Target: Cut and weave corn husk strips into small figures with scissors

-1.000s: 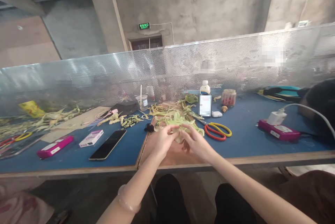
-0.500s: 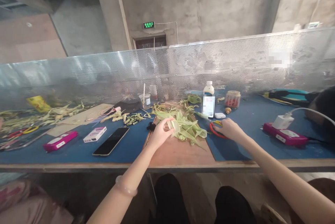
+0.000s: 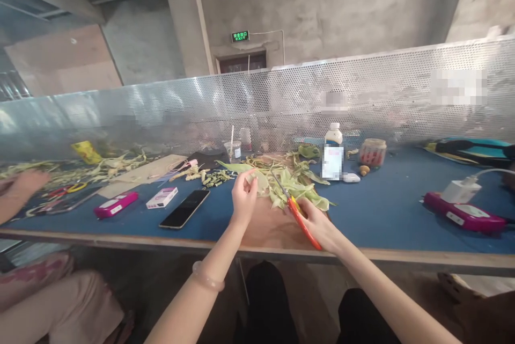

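Note:
My left hand (image 3: 243, 196) is closed on a pale green husk (image 3: 261, 183), which looks like corn husk, above the table's front middle. In my right hand (image 3: 319, 224) are scissors (image 3: 304, 226) with red and yellow handles. Their blades point up and away, just right of the held husk; whether they touch it I cannot tell. Behind and below both hands spreads a pile of green husks (image 3: 300, 188) on a brown board (image 3: 261, 228). The palm side of my right hand is hidden.
A phone (image 3: 185, 209), a small white box (image 3: 161, 198) and a magenta device (image 3: 116, 205) lie to the left. A bottle (image 3: 333, 156), a jar (image 3: 372, 153) and another magenta device (image 3: 462, 212) stand right. Another person's hand (image 3: 28, 185) is at far left. A perforated metal screen (image 3: 161, 113) runs behind.
My right hand has lifted the scissors from the blue surface and brought them left to the husks. My left hand keeps its husk. Another person's hand has come into view at left.

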Demonstrator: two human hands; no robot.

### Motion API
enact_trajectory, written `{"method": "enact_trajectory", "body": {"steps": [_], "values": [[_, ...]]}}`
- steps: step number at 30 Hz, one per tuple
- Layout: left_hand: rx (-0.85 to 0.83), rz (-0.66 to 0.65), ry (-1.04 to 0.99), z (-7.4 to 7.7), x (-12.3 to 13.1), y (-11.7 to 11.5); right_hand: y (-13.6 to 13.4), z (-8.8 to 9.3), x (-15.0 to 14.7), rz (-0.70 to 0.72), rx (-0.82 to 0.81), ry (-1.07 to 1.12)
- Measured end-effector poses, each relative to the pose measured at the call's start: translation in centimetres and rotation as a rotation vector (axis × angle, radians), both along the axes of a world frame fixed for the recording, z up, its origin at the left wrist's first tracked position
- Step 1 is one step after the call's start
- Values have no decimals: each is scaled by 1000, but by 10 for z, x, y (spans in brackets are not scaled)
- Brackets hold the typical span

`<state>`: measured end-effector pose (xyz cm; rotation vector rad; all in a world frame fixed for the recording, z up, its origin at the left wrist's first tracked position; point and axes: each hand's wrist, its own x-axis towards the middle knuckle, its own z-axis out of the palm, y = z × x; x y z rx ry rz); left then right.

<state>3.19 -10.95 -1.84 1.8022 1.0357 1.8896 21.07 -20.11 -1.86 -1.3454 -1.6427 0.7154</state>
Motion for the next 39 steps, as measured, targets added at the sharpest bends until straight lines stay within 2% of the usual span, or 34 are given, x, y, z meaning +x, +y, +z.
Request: {"method": "enact_trajectory", "body": {"steps": [3,8,16,27,31,39], "values": [[-11,61,-36,3,-3,-3,-1,7,0,48,-34,-72],[-24,155,-24,7,-5,-9,1,13,8,168,-118,-49],[-5,115,-13,3,-5,-6,7,9,14,256,-194,-27],[59,53,51,-2,-3,-2,6,12,13,215,-193,-61],[49,70,40,-3,-4,-1,5,14,11,216,-176,-81],[3,57,51,-2,-3,-4,9,6,14,203,-96,-47]]}}
